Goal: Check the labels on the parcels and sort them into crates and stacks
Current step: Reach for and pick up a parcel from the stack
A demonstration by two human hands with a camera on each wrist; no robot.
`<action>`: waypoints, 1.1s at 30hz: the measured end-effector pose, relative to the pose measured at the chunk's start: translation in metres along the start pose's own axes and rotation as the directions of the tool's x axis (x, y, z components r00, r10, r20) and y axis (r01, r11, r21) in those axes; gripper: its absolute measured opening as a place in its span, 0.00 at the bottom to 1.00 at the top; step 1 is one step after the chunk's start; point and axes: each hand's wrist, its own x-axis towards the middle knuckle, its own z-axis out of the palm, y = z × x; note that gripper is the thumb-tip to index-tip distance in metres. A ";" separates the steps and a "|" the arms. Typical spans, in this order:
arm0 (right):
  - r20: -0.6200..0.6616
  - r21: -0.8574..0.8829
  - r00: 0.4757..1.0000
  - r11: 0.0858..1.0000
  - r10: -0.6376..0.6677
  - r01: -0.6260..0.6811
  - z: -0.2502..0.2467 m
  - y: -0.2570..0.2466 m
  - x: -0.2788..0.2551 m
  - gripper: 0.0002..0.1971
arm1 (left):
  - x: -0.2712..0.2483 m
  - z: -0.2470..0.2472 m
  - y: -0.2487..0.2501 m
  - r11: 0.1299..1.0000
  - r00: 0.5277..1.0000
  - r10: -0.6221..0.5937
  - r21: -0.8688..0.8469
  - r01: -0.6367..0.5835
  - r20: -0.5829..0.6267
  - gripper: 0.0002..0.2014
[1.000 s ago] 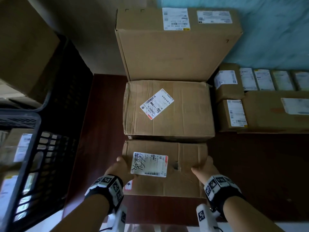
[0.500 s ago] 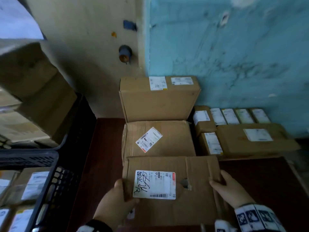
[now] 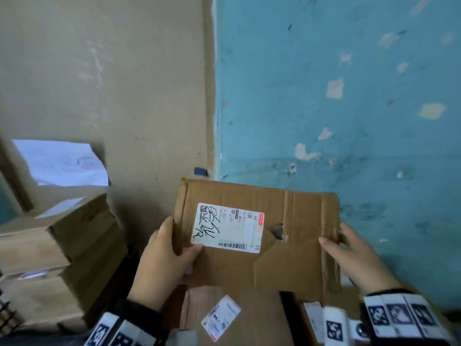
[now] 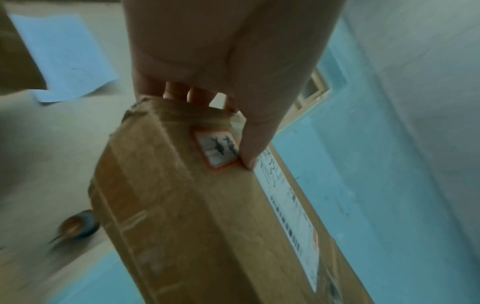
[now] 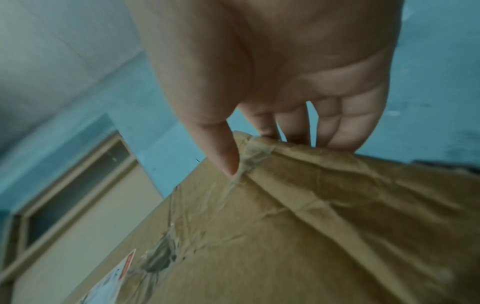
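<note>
Partly hidden: parcel (image 3: 287, 258) underside fingers; left hand (image 3: 164, 260), right hand (image 3: 354, 255) gripping sides.

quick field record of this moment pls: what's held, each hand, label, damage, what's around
held: cardboard parcel, lifted in front of the blue wall
left hand: grips the parcel's left edge, thumb at the label corner
right hand: grips the right edge
label: white, black handwriting, barcode, faces the camera
damage: torn hole right of the label
below: another labelled parcel
left side: stacked boxes
</note>
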 end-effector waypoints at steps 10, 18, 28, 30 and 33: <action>-0.310 0.581 0.893 0.679 -0.326 0.449 -0.069 -0.120 0.023 0.11 | 0.051 -0.067 0.109 0.845 0.906 0.193 -0.404 -0.349 -0.377 0.22; -0.334 0.478 0.768 0.604 -0.547 0.638 -0.111 -0.170 0.030 0.52 | 0.066 -0.095 0.163 0.553 0.882 0.253 -0.688 -0.470 -0.398 0.26; -0.335 0.647 0.764 0.455 -0.551 0.612 -0.117 -0.179 0.019 0.42 | 0.058 -0.085 0.164 0.428 0.899 0.286 -0.795 -0.431 -0.333 0.37; -0.350 0.670 0.789 0.453 -0.505 0.588 -0.114 -0.171 0.020 0.45 | 0.055 -0.079 0.162 0.436 0.897 0.280 -0.787 -0.437 -0.343 0.38; -0.344 0.679 0.817 0.478 -0.463 0.557 -0.110 -0.161 0.022 0.52 | 0.050 -0.072 0.160 0.452 0.901 0.257 -0.780 -0.432 -0.350 0.35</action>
